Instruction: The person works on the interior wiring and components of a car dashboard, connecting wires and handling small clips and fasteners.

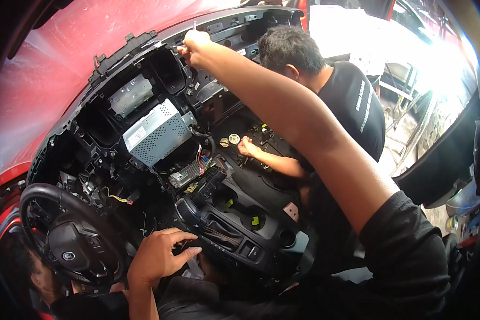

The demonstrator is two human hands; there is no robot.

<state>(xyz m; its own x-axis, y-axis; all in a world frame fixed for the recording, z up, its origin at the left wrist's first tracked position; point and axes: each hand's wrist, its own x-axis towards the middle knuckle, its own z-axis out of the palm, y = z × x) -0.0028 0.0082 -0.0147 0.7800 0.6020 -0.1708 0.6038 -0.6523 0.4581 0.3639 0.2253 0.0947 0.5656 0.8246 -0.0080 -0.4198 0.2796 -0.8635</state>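
My right arm stretches across to the far side of the stripped car dashboard (221, 33). My right hand (196, 46) is closed at its upper edge, and a short thin metal shaft (194, 25) sticks up out of the fist. What the shaft belongs to is hidden by the fingers. Lower down, my left hand (157, 255) hovers between the steering wheel (64, 192) and the centre console (261, 234). Its thumb and forefinger are apart, and I see nothing between them. The gear lever (189, 211) is nearest to it.
A perforated metal unit (157, 133) sits mid-dashboard above loose wiring (202, 157). Beyond my right arm, a co-worker in a black shirt (352, 101) leans in, one hand (246, 146) near round parts (233, 139). Another person (34, 266) is low beside the steering wheel.
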